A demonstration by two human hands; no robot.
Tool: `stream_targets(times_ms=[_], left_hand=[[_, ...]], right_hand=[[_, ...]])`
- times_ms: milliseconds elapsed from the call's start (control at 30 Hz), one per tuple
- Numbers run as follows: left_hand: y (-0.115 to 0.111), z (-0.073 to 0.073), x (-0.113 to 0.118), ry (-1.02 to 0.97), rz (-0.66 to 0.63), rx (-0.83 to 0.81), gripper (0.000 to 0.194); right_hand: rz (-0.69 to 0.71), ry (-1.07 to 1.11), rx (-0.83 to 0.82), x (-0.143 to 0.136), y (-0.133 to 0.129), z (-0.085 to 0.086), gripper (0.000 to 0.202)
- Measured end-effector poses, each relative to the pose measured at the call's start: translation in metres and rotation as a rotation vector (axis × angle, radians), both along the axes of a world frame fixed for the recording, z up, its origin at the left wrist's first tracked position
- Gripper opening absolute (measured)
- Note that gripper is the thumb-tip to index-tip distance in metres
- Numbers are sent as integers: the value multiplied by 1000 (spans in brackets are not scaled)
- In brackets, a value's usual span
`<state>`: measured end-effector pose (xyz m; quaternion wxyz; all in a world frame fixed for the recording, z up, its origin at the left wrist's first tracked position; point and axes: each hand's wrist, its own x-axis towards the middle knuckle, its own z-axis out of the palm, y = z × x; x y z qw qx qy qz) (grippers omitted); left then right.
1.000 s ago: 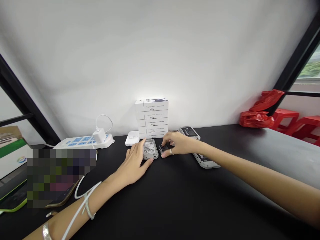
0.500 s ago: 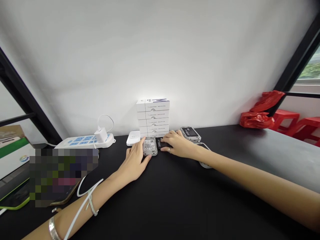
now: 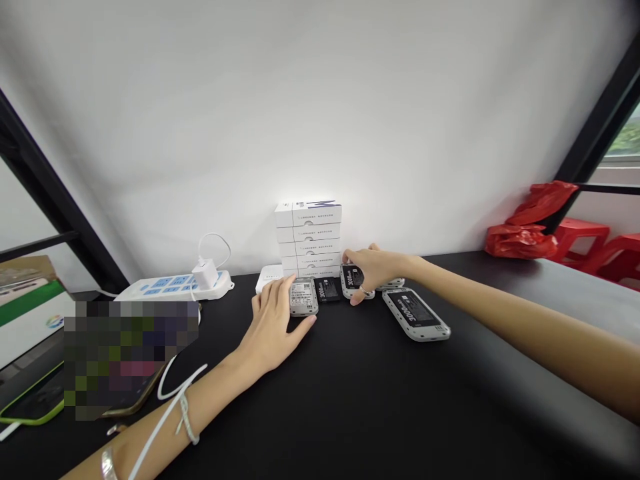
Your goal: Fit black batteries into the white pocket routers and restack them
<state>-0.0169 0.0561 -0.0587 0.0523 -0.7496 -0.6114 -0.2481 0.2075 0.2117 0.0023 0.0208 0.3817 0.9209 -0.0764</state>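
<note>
My left hand (image 3: 273, 320) rests with fingers apart at the left edge of an open grey device (image 3: 303, 298) whose label shows. Just right of that device a black battery (image 3: 329, 289) lies on the black table (image 3: 320, 413). My right hand (image 3: 377, 268) has its thumb and fingers around a second grey device (image 3: 351, 280) with a black battery in it. Partly hidden behind my right hand is another device (image 3: 395, 285). Nearer me, below my right forearm, lies a grey device with a 3000 battery (image 3: 417, 312).
White boxes (image 3: 315, 240) are stacked against the wall, beside a white square item (image 3: 269, 275). To the left are a power strip (image 3: 170, 285) with a charger (image 3: 205, 272), a white cable, phones and a carton (image 3: 30, 300). Red bags (image 3: 523, 240) and red stools (image 3: 580, 243) stand at right.
My right hand has left the black battery beside the left device and moved right to another device. My left hand stays by its device, thumb slightly farther out.
</note>
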Motion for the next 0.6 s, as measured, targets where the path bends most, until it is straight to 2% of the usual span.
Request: stream_targets(times_ms=[133,300,467,600], left_hand=[[-7,7,9,67,-84,106,66],[-22,15,27,71,-265,-27,90],[-29,19,37,37,-296,-184,96],[-26,15,37,-31,-249,-266,100]], right_hand=[[88,105,59,10,-41,6,91],[154,161,-108,16,-85,-4,92],[180,245,-280,12,-96,-18,80],[153,304,-306,8,-96,-22,70]])
